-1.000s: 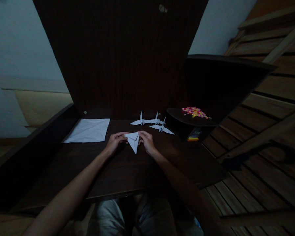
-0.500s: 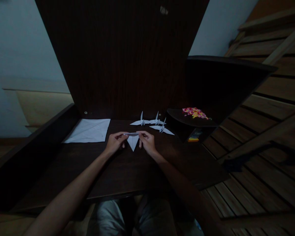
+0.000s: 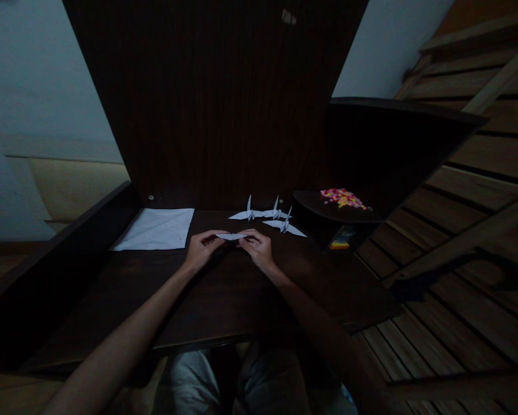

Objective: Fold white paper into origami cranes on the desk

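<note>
From where I stand, the left end of the tabletop (image 3: 224, 308) has a square white sheet (image 3: 157, 229) lying on it beside the low side panel (image 3: 64, 259), with faint crease lines across it. Neither hand touches it.

Next along comes the left hand (image 3: 201, 249), its grip pinched on the left end of a small piece of folded paper (image 3: 231, 236). That piece sits between the two hands, near the middle of the tabletop, and shows me only a thin, pale sliver; whether it touches the wood I cannot tell. The right hand (image 3: 259, 249) mirrors the left, its grip closed on the other end.

I take this as a folding step, with the paper being turned or a crease being worked. The next move, I'd say, calls for an even pinch at both ends, so the layers stay lined up and the edges sharp.

Just beyond the right hand stand three folded paper birds (image 3: 285, 227), wings spread, two behind and one in front. Farthest right, a small corner shelf (image 3: 310, 203) bears a heap of bright, colourful bits (image 3: 343, 197).
</note>
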A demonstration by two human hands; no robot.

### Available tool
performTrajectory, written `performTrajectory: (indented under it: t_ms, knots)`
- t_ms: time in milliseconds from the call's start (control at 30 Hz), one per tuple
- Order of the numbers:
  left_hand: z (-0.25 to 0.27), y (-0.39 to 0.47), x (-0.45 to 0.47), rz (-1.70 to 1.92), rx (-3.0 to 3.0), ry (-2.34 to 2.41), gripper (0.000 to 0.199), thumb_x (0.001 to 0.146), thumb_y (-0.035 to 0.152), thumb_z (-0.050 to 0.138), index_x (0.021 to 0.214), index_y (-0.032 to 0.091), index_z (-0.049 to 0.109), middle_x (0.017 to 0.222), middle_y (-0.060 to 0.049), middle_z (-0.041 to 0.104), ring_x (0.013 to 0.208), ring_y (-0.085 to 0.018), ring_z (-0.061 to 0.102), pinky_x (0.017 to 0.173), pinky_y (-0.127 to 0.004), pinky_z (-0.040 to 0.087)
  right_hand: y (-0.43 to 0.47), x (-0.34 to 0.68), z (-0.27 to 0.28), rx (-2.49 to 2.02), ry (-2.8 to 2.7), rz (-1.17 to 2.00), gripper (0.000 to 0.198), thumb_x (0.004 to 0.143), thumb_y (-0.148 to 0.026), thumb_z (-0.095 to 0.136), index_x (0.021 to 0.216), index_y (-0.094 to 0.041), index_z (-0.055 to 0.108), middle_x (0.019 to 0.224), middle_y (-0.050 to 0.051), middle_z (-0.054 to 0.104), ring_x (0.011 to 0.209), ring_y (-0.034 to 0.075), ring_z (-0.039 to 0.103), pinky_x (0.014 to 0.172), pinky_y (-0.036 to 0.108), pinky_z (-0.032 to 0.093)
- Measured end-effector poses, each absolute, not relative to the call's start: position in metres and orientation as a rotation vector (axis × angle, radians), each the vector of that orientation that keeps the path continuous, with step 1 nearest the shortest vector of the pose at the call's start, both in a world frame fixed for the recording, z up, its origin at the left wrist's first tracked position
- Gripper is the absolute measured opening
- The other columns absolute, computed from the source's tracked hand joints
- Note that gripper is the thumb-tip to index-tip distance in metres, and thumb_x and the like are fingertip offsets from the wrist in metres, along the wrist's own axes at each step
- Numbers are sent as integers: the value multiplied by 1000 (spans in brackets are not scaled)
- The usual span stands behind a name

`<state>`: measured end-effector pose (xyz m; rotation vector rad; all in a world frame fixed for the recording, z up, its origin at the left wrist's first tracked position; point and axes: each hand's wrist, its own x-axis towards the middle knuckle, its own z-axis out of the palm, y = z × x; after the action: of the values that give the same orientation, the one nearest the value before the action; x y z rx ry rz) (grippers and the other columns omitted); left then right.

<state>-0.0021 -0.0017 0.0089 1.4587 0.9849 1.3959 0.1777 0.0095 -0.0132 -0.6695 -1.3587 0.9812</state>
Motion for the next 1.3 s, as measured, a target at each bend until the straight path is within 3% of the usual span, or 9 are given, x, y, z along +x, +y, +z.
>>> performTrajectory:
  t_ms: [167,333,467,800,967,1300]
  knots:
    - [11,-2,-3,1420,1556,993,36,64,44,75,85,15,74,97,-11,74,96,-28,66,92,-42,48,9,180,-13,-670,-1465,891,27,71,-42,73,89,-22,73,97,7,64,92,19,63,72,30,57]
    - [7,0,-3,1400,1596,955,27,64,36,74,82,16,74,99,-11,73,98,-28,65,92,-42,48,7,180,-13,-678,-1526,897,19,69,-37,75,82,-23,73,95,6,62,89,18,63,64,26,56]
    - [4,1,-5,1341,1637,944,26,66,34,72,85,16,74,103,-12,72,100,-27,65,91,-41,49,5,181,-13,-700,-1557,895,18,69,-36,76,81,-23,73,97,5,61,91,18,63,68,26,55]
    - [7,-3,-3,1291,1652,971,29,67,41,74,84,17,76,104,-12,71,101,-27,64,93,-42,48,8,182,-12,-724,-1594,839,23,74,-44,70,73,-22,73,95,6,61,89,18,60,68,27,51]
    - [7,-3,1,1302,1556,1013,37,63,48,76,82,17,75,105,-12,71,101,-29,64,92,-43,48,11,180,-12,-747,-1518,840,27,72,-46,70,65,-20,68,90,6,60,86,18,59,70,29,51]
    - [5,-3,2,1289,1355,1005,57,58,50,80,100,13,70,104,-13,72,96,-29,67,90,-44,50,14,180,-18,-771,-1506,843,25,73,-43,69,66,-19,66,94,8,59,91,20,59,69,29,52]
